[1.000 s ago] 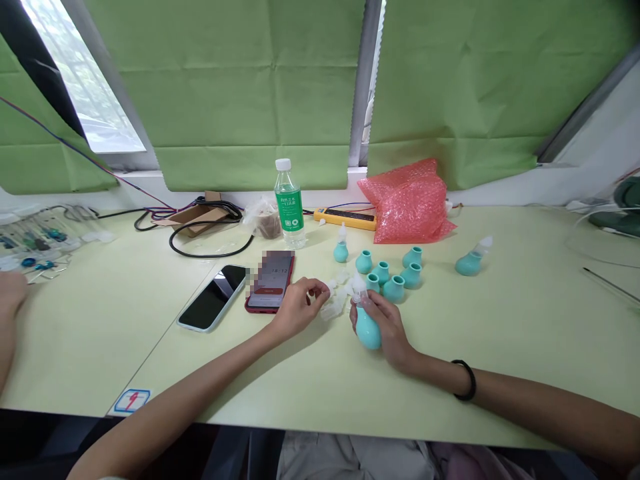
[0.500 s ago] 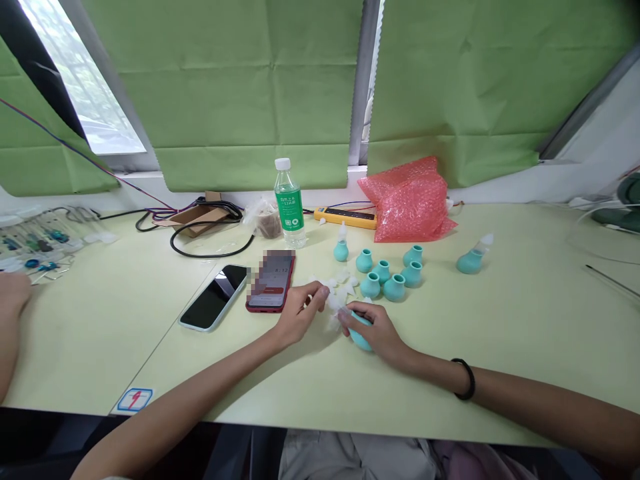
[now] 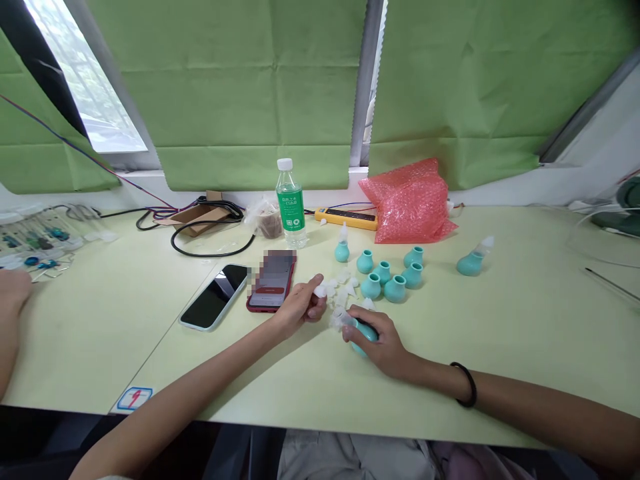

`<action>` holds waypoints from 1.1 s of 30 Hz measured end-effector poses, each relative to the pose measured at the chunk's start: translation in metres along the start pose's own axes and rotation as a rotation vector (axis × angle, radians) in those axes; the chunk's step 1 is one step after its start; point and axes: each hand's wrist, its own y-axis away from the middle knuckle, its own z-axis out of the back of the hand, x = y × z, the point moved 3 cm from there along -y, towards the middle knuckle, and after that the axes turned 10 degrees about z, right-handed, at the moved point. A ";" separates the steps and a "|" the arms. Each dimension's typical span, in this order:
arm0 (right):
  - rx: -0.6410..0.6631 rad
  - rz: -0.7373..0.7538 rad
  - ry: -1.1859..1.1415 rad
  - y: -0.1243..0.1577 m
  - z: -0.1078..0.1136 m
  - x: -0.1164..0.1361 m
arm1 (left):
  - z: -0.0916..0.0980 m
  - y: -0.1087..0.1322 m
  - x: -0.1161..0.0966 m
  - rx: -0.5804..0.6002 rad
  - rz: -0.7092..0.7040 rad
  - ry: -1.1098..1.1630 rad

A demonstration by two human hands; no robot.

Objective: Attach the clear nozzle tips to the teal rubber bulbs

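My right hand (image 3: 377,340) is closed around a teal rubber bulb (image 3: 364,332) with a clear tip, lying low on the pale green table (image 3: 500,333). My left hand (image 3: 300,307) pinches a small clear plastic tip (image 3: 320,291) just left of it. Between and behind the hands lies a heap of clear tips (image 3: 343,288). Several open teal bulbs (image 3: 393,275) stand behind that. One bulb with a tip (image 3: 342,248) stands upright further back; another with a tip (image 3: 471,261) lies at the right.
Two phones (image 3: 273,280) (image 3: 214,296) lie left of my hands. A water bottle (image 3: 291,204), a yellow power strip (image 3: 346,217), pink bubble wrap (image 3: 410,200) and cables (image 3: 205,223) line the back. Another person's hand (image 3: 10,293) is at the far left.
My right hand lowered the teal bulb from upright to lying on the table, tip pointing left. My left hand picked a clear tip from the heap and holds it raised.
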 end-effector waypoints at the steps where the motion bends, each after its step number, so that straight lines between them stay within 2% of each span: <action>1: -0.010 -0.029 -0.036 0.000 0.001 0.000 | 0.002 0.001 -0.002 -0.115 -0.076 -0.115; 4: -0.064 -0.083 -0.167 -0.001 0.005 -0.004 | 0.003 0.003 -0.003 -0.358 -0.264 -0.537; 7: -0.086 -0.119 -0.237 -0.001 0.007 -0.009 | 0.002 0.001 0.002 -0.403 -0.322 -0.781; 12: -0.088 -0.255 -0.163 -0.001 0.004 -0.014 | 0.001 0.004 0.001 -0.433 -0.386 -0.827; 16: -0.011 -0.233 -0.092 -0.003 -0.001 -0.012 | -0.005 0.017 -0.011 -0.470 -0.472 -0.781; 19: 0.049 -0.169 -0.008 -0.003 -0.004 -0.011 | -0.013 0.024 -0.016 -0.324 -0.470 -0.748; 23: 0.066 -0.040 0.108 -0.002 -0.005 -0.006 | -0.023 0.026 -0.011 -0.079 -0.343 -0.711; 27: 0.115 0.065 0.161 -0.001 -0.007 -0.001 | -0.029 0.025 -0.004 0.154 -0.206 -0.522; 33: 0.164 0.154 0.201 -0.003 -0.006 0.009 | -0.027 0.023 -0.003 0.286 -0.093 -0.233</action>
